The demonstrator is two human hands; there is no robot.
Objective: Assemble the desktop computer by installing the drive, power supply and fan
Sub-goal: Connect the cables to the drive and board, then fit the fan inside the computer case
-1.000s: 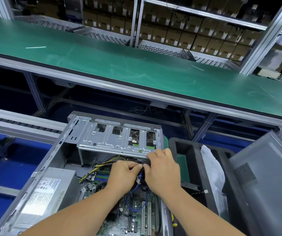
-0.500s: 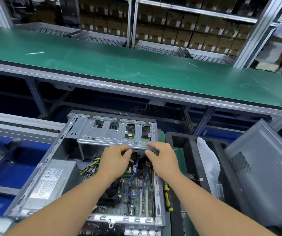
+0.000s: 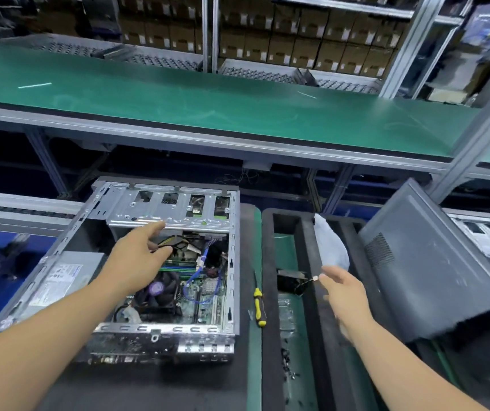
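Note:
An open desktop case (image 3: 232, 262) lies on its side in front of me. A silver drive cage (image 3: 160, 209) spans its far end. The grey power supply (image 3: 66, 277) sits at the left, and the CPU fan (image 3: 163, 292) and motherboard (image 3: 208, 292) show in the middle with blue and yellow cables. My left hand (image 3: 137, 259) hovers over the case with relaxed fingers, its index finger by the cage's lower edge. My right hand (image 3: 344, 292) is open over the black foam tray (image 3: 270, 292), near a small black part (image 3: 292, 281). Neither hand holds anything.
A yellow-handled screwdriver (image 3: 259, 307) lies between the case and the tray. A white bag (image 3: 331, 244) sits in the tray, with screws (image 3: 286, 363) lower down. The grey side panel (image 3: 433, 262) leans at the right. A green conveyor (image 3: 208, 108) runs across behind.
Both hands let go of the cables under the drive cage. My right hand swung right, out of the case and over the foam tray. My left hand stayed over the case and opened.

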